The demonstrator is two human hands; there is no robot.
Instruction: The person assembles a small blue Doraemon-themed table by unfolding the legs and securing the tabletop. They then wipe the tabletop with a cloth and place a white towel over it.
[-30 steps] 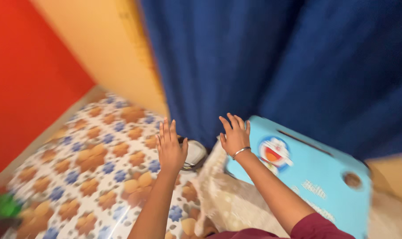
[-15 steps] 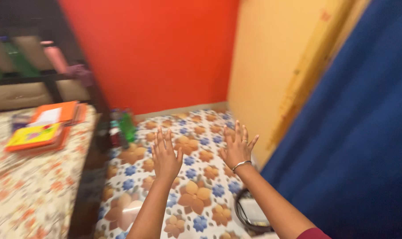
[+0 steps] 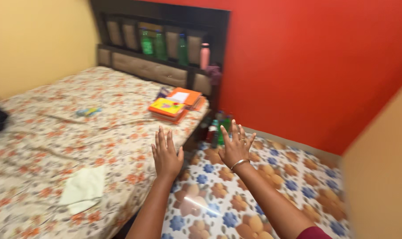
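Note:
My left hand [image 3: 166,154] is raised in front of me with fingers spread, holding nothing, over the near edge of a bed [image 3: 41,132] covered in a floral sheet. My right hand [image 3: 235,148], with a ring and a bangle at the wrist, is also up and open above the flower-patterned floor [image 3: 236,203]. A stack of orange and yellow books [image 3: 174,107] lies on the bed's far corner, beyond both hands. A pale folded cloth [image 3: 83,189] rests on the sheet to the left of my left forearm.
A dark headboard shelf [image 3: 165,44] holds green bottles and a pink bottle [image 3: 204,55]. More bottles [image 3: 218,126] stand on the floor by the bed's corner. A red wall [image 3: 316,66] is behind, yellow walls on both sides. A small blue object [image 3: 88,112] lies on the sheet.
The view has swung left from a blue curtain and a blue stool to the bed and red wall. Both hands stay raised and open in front of me.

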